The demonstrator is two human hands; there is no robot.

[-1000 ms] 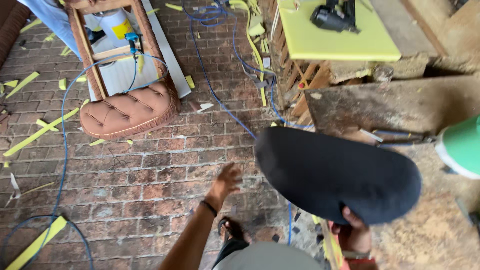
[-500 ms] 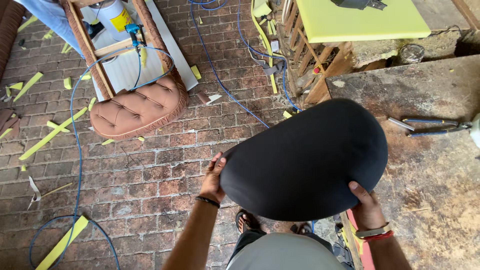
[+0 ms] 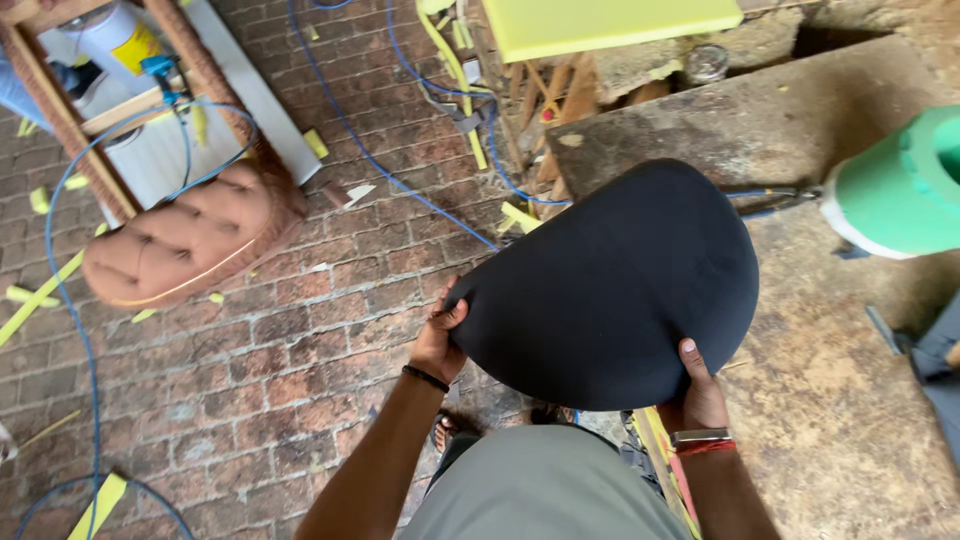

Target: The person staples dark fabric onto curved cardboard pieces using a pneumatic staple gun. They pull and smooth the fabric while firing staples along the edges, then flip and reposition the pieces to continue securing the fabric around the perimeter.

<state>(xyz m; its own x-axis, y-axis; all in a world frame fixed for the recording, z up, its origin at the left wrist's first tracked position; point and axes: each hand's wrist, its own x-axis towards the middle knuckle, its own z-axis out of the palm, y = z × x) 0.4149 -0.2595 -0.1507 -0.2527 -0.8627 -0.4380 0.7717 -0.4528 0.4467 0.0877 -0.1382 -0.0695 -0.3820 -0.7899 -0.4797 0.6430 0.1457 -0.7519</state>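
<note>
Both my hands are on the black seat pad, held out in front of my waist, over the near corner of the worn workbench and partly over the brick floor. My left hand curls shut around its left edge, thumb on top. My right hand clamps the lower right rim, thumb pressed into the cover.

Handling, by my guess: domed, fabric-covered, matte, so not slippery; a firm board under soft padding; light enough for two hands. Best held at opposite edges, as now.

Around me: a white canister with a yellow label at upper left inside a wooden frame; a green foam roll with a white end at right; a yellow-green foam slab up top.
</note>
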